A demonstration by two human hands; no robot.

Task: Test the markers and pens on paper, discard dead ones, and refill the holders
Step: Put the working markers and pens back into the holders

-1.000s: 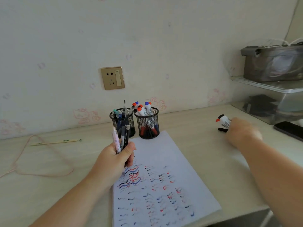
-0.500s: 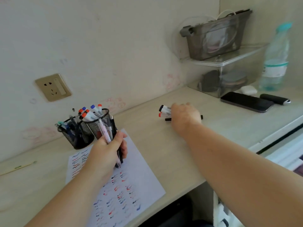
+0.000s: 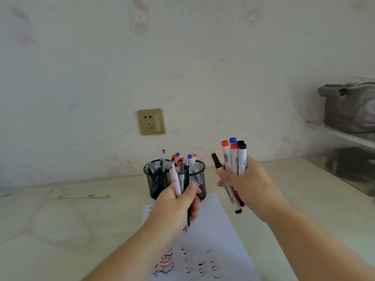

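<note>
Two hands raised, left hand [image 3: 178,201] grip closed round pens [image 3: 180,177], right hand [image 3: 247,185] grip clutching markers [image 3: 235,159]

Home desk, prob. a bedroom: cartoon-print wallpaper [image 3: 138,19] (faded pink figures), wall socket [image 3: 151,121] mid-frame, storage box [image 3: 341,157] at right.

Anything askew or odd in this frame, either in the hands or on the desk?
One thing: in the right hand, one black-capped marker sits slanted across the upright bundle of markers, poking out below the fingers. The left hand grips its pens neatly.
</note>
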